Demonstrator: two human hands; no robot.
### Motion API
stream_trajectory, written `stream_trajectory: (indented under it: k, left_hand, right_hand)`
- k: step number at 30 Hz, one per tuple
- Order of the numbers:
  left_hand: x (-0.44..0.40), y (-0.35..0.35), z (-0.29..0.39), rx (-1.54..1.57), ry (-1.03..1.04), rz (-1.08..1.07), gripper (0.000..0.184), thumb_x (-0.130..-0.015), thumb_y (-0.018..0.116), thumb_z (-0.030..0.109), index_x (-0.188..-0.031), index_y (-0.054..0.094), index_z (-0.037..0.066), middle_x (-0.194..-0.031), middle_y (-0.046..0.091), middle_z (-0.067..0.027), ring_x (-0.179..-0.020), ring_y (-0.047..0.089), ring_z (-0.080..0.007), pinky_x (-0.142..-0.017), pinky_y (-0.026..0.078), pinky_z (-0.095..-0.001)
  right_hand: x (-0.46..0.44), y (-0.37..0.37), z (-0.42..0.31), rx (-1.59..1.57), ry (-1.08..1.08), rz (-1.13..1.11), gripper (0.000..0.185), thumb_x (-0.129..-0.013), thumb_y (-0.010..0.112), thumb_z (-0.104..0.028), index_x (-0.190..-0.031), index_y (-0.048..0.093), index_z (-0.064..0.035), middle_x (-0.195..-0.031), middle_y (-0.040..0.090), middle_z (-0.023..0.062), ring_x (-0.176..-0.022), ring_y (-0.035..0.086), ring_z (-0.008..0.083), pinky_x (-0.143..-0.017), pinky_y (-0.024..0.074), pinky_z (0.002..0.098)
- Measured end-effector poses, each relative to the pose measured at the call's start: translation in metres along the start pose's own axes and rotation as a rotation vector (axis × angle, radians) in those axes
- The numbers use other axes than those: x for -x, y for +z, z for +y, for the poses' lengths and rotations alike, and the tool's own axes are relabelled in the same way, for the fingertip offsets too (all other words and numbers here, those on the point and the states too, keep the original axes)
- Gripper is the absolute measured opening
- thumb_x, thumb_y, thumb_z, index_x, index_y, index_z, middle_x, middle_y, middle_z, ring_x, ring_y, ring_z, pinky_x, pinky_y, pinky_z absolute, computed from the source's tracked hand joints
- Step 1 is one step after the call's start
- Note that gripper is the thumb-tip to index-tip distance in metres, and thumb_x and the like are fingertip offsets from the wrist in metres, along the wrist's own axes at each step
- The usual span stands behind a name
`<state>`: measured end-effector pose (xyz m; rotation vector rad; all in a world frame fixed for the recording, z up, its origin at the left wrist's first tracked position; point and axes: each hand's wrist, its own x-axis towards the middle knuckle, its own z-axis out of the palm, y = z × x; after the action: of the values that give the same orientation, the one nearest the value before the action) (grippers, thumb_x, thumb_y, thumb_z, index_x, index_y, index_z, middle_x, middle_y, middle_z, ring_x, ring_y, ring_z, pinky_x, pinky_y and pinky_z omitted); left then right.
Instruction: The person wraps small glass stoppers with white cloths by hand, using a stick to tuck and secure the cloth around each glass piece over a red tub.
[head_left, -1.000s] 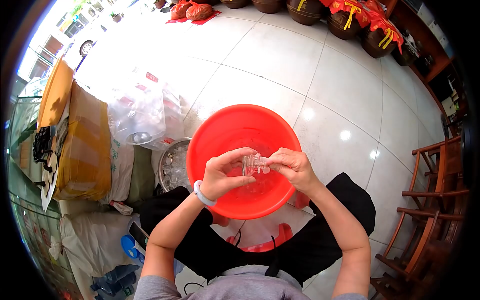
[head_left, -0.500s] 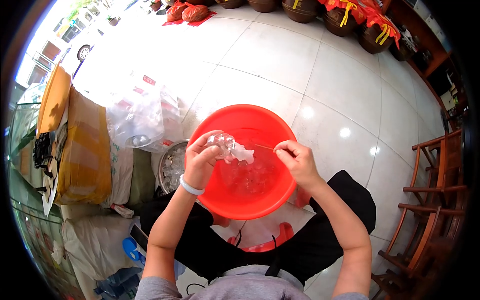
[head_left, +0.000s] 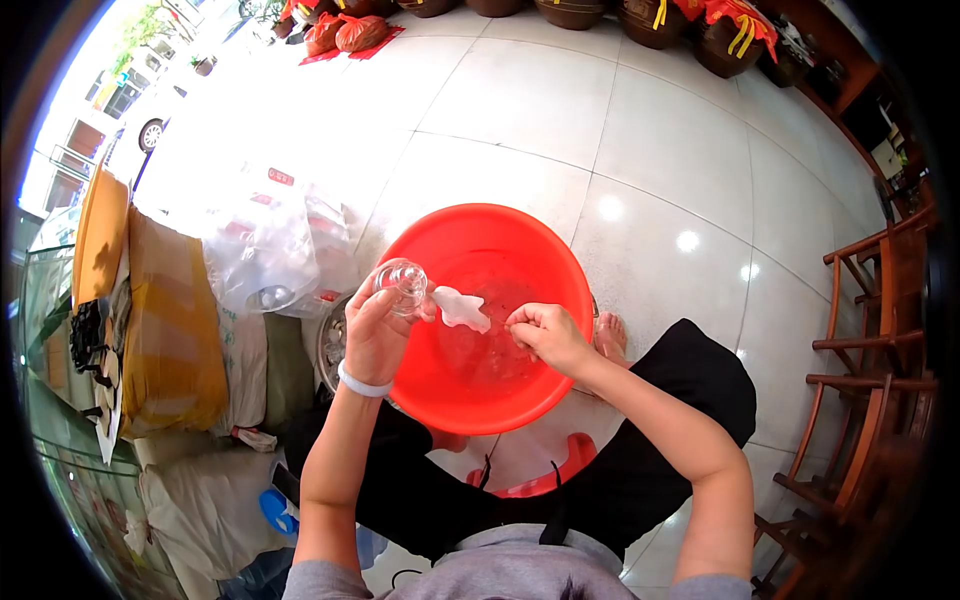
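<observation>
Holds a clear glass (head_left: 403,281) in the left grip (head_left: 374,325), above the left side of a red tub (head_left: 500,232), just beside a white scrap (head_left: 461,310). Pinches the right grip (head_left: 550,336) closed; cannot tell around what.

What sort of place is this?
Probably a shop: there are round dark-brown jars, some with red covers, a big tape-wrapped brown cardboard box, and greenish glass panels like a display case.

Place: apparently a shop, open to outdoors
Outside: car (head_left: 151,134), buildings (head_left: 82,145)
Jars (head_left: 722,56): a row, some with red covers (head_left: 722,12), yellow ribbons (head_left: 742,40)
Glass case (head_left: 75,485): at left, near a taped carton (head_left: 175,330)
</observation>
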<state>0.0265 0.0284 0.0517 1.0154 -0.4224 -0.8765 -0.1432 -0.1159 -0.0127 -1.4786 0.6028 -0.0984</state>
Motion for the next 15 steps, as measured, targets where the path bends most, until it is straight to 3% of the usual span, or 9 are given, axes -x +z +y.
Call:
stream_trajectory:
  k: [7, 9, 15]
  left_hand:
    - [0.003, 0.001, -0.010, 0.043, -0.158, -0.114, 0.041, -0.083, 0.055, 0.022, -0.114, 0.048, -0.003, -0.092, 0.059, -0.0197, -0.069, 0.060, -0.0242, -0.062, 0.049, -0.0308]
    - [0.005, 0.002, -0.012, 0.071, -0.245, -0.151, 0.034, -0.085, 0.053, 0.013, -0.113, 0.049, -0.005, -0.093, 0.060, -0.0171, -0.074, 0.061, -0.0230, -0.065, 0.050, -0.0318]
    - [0.004, 0.001, -0.021, 0.124, -0.321, -0.068, 0.028, -0.088, 0.047, 0.011, -0.112, 0.050, -0.005, -0.094, 0.061, -0.0142, -0.076, 0.061, -0.0197, -0.066, 0.051, -0.0294]
  right_hand:
    - [-0.006, 0.007, -0.001, -0.468, 0.009, -0.006, 0.015, -0.083, 0.052, -0.007, -0.091, 0.057, 0.0043, -0.067, 0.059, 0.0050, -0.050, 0.051, 0.0087, -0.047, 0.0419, 0.0212]
    - [-0.007, 0.007, -0.001, -0.490, -0.025, 0.002, 0.015, -0.084, 0.051, -0.006, -0.093, 0.057, 0.0045, -0.068, 0.058, 0.0046, -0.050, 0.051, 0.0083, -0.046, 0.0414, 0.0210]
    - [0.000, 0.004, -0.007, -0.453, -0.075, -0.009, 0.016, -0.085, 0.051, -0.006, -0.096, 0.058, 0.0043, -0.067, 0.056, 0.0024, -0.054, 0.050, 0.0073, -0.049, 0.0411, 0.0199]
